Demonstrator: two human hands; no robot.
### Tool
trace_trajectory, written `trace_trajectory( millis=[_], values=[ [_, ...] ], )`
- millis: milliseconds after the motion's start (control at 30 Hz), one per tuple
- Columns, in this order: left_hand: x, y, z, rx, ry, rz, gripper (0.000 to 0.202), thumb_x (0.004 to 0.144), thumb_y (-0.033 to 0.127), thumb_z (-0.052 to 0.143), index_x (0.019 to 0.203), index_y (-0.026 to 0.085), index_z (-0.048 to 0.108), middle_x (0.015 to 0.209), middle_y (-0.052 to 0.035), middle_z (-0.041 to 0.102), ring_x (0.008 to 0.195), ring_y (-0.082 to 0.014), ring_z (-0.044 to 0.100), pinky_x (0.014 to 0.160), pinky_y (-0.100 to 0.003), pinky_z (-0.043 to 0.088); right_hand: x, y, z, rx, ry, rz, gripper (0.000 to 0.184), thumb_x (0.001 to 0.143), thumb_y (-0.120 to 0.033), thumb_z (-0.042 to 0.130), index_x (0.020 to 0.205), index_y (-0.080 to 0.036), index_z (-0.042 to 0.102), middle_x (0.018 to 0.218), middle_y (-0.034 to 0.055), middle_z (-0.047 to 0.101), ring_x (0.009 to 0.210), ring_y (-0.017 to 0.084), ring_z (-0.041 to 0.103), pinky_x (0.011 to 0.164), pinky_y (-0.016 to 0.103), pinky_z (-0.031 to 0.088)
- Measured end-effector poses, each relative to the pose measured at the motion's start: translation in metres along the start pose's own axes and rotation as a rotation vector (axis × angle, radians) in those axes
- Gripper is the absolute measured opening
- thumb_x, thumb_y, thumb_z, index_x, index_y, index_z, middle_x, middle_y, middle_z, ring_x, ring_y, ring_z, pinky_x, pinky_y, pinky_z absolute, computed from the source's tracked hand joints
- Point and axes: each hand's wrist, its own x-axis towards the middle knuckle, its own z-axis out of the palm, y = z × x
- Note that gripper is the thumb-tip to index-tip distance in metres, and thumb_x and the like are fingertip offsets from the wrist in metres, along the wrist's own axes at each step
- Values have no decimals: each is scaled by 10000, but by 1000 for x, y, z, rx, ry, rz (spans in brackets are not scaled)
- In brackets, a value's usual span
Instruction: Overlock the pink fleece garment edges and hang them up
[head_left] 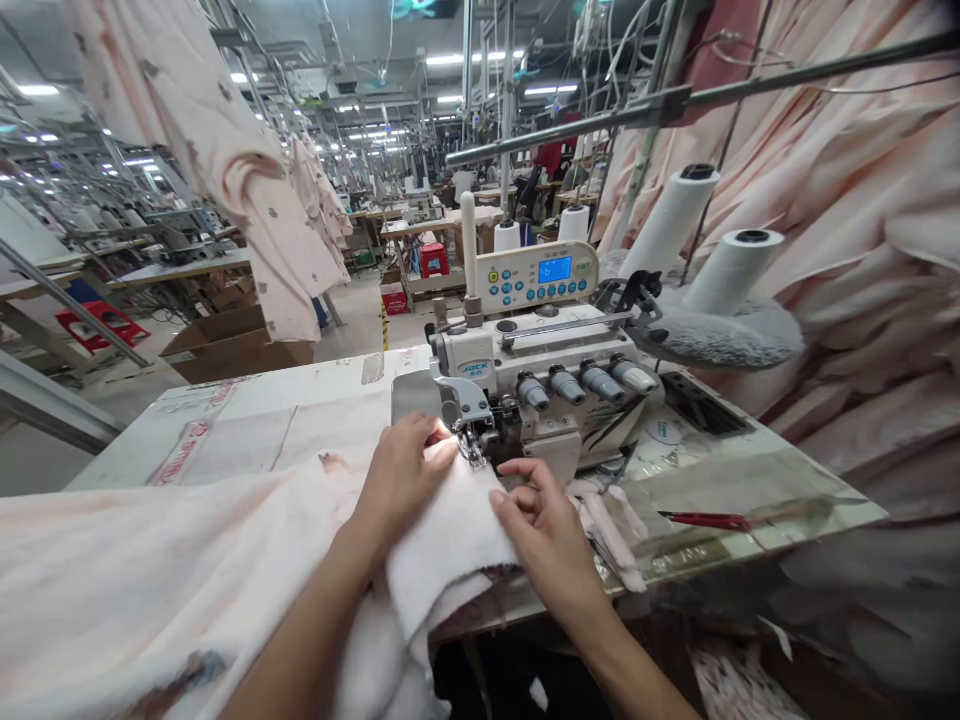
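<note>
Pale pink, fleecy fabric (454, 535) lies under the presser foot (474, 452) of a white overlock sewing machine (469, 350). Just left of the foot, my left hand (405, 465) is closed on the cloth, fingers bunched and thumb along its top. My right hand (544, 515) grips the fabric's right edge in front of the machine, with thumb on the cloth and fingers curled; its fingertips are partly hidden. More of the cloth spreads left across the table and hangs over the front edge.
Red-handled snips (709, 520) and fabric scraps (611, 525) lie on the table (810, 490) to the right. Thread cones (731, 275) stand behind. Pink garments hang at left (281, 250) and right (862, 200). A cardboard box (236, 345) sits beyond the table.
</note>
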Motion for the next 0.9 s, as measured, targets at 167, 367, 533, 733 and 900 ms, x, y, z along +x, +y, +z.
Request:
trace_trajectory(
  millis=[167, 367, 533, 733, 900],
  values=[
    [-62, 16, 4, 98, 196, 301, 236, 886, 176, 497, 1117, 194, 543, 1072, -51, 569, 1000, -204, 479, 851, -330, 363, -23, 11, -4, 154, -78, 4, 432, 818, -298, 600, 1202, -240, 411, 878, -3, 636, 818, 138, 602, 751, 237, 474],
    [-101, 27, 25, 132, 188, 395, 225, 890, 84, 461, 1075, 165, 559, 957, -30, 606, 887, -187, 488, 815, -340, 330, -37, 16, -8, 77, -83, -53, 414, 826, -255, 573, 1214, -249, 428, 933, 14, 663, 891, 148, 620, 822, 250, 469],
    [-95, 38, 19, 42, 290, 426, 134, 882, 58, 464, 879, 146, 566, 741, -19, 555, 722, -157, 460, 707, -310, 323, -41, 9, -8, 200, -90, 43, 438, 840, -362, 615, 1210, -236, 417, 856, 24, 672, 658, 133, 627, 627, 229, 515],
    [-104, 40, 23, 95, 411, 506, 180, 862, 66, 522, 1004, 125, 615, 798, -38, 609, 780, -163, 502, 761, -312, 359, -48, 2, -8, 426, -171, 169, 552, 799, -428, 665, 1243, -245, 392, 887, 49, 676, 337, 52, 497, 346, 149, 381],
    [-106, 37, 25, 166, 444, 575, 165, 873, 53, 484, 962, 97, 617, 766, -44, 610, 767, -166, 517, 752, -324, 363, -42, 14, -22, -72, -82, -331, 364, 884, -242, 542, 1244, -299, 527, 966, 53, 662, 581, 115, 628, 469, 186, 498]
  ],
)
